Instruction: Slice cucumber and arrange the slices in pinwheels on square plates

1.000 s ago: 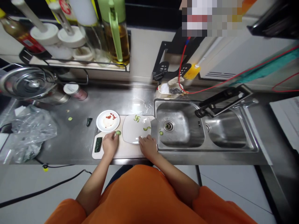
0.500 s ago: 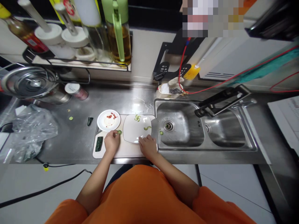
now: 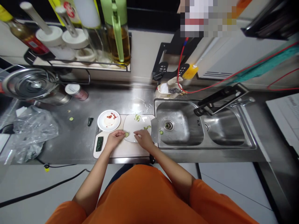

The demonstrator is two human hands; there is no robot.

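Note:
My left hand [image 3: 114, 140] pinches a thin cucumber slice [image 3: 126, 134] over the left edge of the white square plate [image 3: 137, 127]. Above the plate's lower middle, my right hand [image 3: 144, 140] points its fingers toward that slice, thumb and fingertips slightly apart with nothing visible between them. Cucumber pieces [image 3: 137, 117] are arranged at the plate's top, and more curved pieces [image 3: 147, 127] lie at its right. Under the plate is a white cutting board [image 3: 126, 151], with a dark green cucumber chunk [image 3: 99, 143] on its left end. A wide knife blade [image 3: 155, 132] rests right of the plate.
A round white plate [image 3: 101, 121] with red bits touches the board's upper left. A cucumber end [image 3: 90, 121] and a plastic bag [image 3: 35, 124] lie on the steel counter to the left. A double sink [image 3: 179, 124] is at right. Bottles and jars stand on a rack [image 3: 81, 63] behind.
My left hand has brought the cucumber slice rightward from the board to the plate's edge. My right hand has lifted from the plate's lower right and shifted left.

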